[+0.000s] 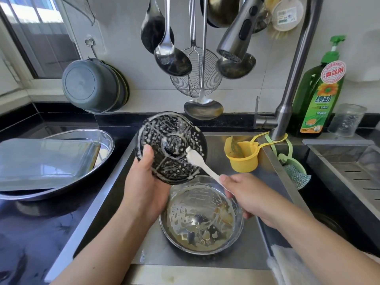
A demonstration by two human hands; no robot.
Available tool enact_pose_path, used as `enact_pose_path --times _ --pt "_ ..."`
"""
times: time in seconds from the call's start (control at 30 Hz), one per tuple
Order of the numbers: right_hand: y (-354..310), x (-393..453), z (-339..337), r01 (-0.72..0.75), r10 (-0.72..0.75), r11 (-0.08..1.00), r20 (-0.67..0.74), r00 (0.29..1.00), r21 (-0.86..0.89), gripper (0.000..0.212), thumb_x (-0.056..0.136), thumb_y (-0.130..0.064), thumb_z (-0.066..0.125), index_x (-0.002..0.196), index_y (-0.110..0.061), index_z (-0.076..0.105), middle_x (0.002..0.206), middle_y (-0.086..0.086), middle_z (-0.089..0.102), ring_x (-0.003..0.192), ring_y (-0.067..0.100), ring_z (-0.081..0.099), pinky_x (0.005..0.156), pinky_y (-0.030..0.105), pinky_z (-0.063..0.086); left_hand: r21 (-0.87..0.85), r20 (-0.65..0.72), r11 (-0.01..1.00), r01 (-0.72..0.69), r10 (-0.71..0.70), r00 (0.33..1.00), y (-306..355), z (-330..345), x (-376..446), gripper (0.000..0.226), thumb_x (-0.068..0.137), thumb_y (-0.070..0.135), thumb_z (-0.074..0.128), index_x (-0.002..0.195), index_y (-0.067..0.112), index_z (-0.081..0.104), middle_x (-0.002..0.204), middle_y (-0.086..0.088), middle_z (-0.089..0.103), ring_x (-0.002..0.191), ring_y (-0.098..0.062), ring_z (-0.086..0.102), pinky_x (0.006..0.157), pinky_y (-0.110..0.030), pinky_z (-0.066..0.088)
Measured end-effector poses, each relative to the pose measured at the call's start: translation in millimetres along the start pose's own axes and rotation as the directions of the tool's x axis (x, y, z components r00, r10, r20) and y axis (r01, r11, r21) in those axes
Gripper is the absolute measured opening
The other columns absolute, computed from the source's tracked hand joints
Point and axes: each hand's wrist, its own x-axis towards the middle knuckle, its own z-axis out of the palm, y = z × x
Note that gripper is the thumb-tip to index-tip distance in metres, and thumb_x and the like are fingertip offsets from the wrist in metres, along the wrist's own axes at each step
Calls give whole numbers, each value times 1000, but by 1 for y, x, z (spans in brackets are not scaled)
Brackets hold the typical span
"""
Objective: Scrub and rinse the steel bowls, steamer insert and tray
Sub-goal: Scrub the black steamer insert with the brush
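Right now the left hand (pixel 144 182) grips the steamer insert (pixel 171 148) by its lower-left rim, thumb on the face, fingers hidden behind — disc tilted up toward the camera, centre of frame, above the sink (pixel 242 243). Right hand (pixel 244 194) pinches the handle of a white brush (pixel 202 166), its head touching the insert just right of the centre hub. Insert is perforated, stiff thin metal, probably light; streaked with soapy foam, so likely slippery — a rim hold with the thumb over the edge looks the safest grip, not the flat face. Steel bowl (pixel 201 214) sits in the sink basin just below the insert, lower centre, inside smeared with suds and yellowish residue; rigid, would slide on wet steel, take it by the rim. Tray (pixel 47 161) lies upside down in a wide steel basin (pixel 102 138) on the counter, left of frame, untouched. Faucet spray head (pixel 236 40) at upper centre-right, no water visible. Dish soap bottle (pixel 318 95) stands at right.
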Motion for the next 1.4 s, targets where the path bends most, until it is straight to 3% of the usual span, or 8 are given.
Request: enact_pose_path --times 0.27,0.5,0.63,0.8,0.97,1.1,1.27,1.4 --pt "3 -1 -5 -19 21 998 41 999 -63 50 103 -53 44 68 -18 52 46 -8 34 42 13 33 46 24 31 -43 -45 997 -64 62 997 11 -2 2 48 114 36 25 148 11 49 137 -11 68 128 -27 64 103 -49 49" --pt "0 0 -3 -4 4 1000 12 1000 -22 50 104 -52 43 68 -18 51 42 -11 32 48 17 34 50 29 32 59 -31 998 3 -1 1000 -4 2 -2 47 113 33 29 149 11 49 138 -12 67 127 -28 65 108 -51 46" --pt "-2 -3 -4 -8 11 998 42 999 -70 51 104 -52 43 67 -18 51 44 -10 33 45 14 35 47 26 33 14 -46 999 -33 34 998 3 -2 2 48 113 35 27 148 11 49 138 -12 67 126 -28 66 110 -53 45" --pt "-13 -14 16 92 -75 982 105 992 -165 51 104 -52 40 67 -20 52 36 -10 38 32 4 36 43 23 30 108 38 992 64 -69 997 -17 4 -5 47 112 35 33 150 11 48 143 -15 63 132 -34 60 116 -59 38" --pt "-16 -9 1 75 -81 984 -34 996 -162 51 105 -48 42 64 -19 52 45 -6 41 46 12 40 50 28 30 66 44 996 66 -69 997 -10 0 -1 55 111 40 29 153 9 45 148 -16 58 138 -35 55 119 -57 34" --pt "-22 -20 18 179 -153 954 121 981 -240 50 106 -48 42 67 -17 52 37 -8 42 37 4 35 44 23 26 43 52 995 88 -90 995 -13 3 -4 53 111 39 30 151 9 47 143 -17 62 133 -35 59 108 -55 50" --pt "-21 -11 6 117 -121 977 -11 993 -178 51 105 -48 42 65 -19 50 49 -5 42 50 14 40 53 31 30 32 47 995 95 -97 994 -12 1 -3 56 113 41 25 156 9 40 152 -18 54 141 -38 51 121 -58 31" --pt "-23 -19 19 187 -168 955 98 981 -232 50 105 -49 40 67 -19 49 42 -7 42 43 7 36 50 29 29 11 71 988 154 -154 985 -12 4 -6 61 111 49 25 153 10 46 144 -19 61 133 -39 58 117 -59 36"
